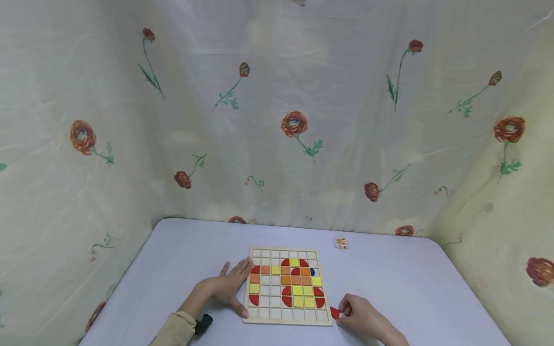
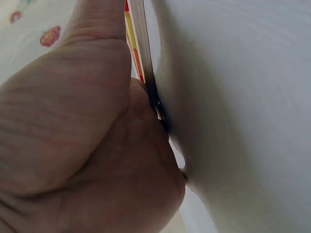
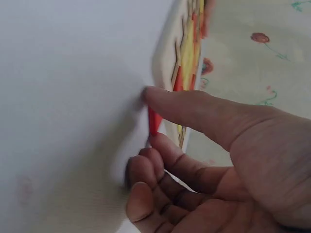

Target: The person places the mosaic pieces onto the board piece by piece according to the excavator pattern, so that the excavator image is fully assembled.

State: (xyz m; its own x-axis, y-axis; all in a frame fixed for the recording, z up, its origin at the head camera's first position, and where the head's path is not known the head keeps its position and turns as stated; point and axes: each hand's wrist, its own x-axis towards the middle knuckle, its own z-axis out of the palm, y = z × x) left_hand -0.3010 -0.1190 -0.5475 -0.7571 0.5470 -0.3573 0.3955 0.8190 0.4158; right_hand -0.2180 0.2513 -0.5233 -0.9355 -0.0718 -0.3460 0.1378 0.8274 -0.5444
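A wooden grid board (image 1: 287, 322) lies on the table, partly filled with yellow and orange squares, rounded red pieces and a small blue piece (image 1: 312, 272). Along its left edge my left hand (image 1: 227, 287) rests with fingers spread, thumb near the lower left corner; the left wrist view shows mostly the palm (image 2: 73, 111) beside the board's side. Just off the lower right corner, my right hand (image 1: 361, 315) pinches a flat red piece (image 1: 335, 313) between thumb and index finger. In the right wrist view that red piece (image 3: 154, 121) is partly hidden by the thumb.
A small card (image 1: 341, 243) with a printed pattern lies behind the board, to the right. The table is covered in a white cloth (image 1: 389, 269). Flower-printed curtains (image 1: 268, 158) enclose the table at the back and sides.
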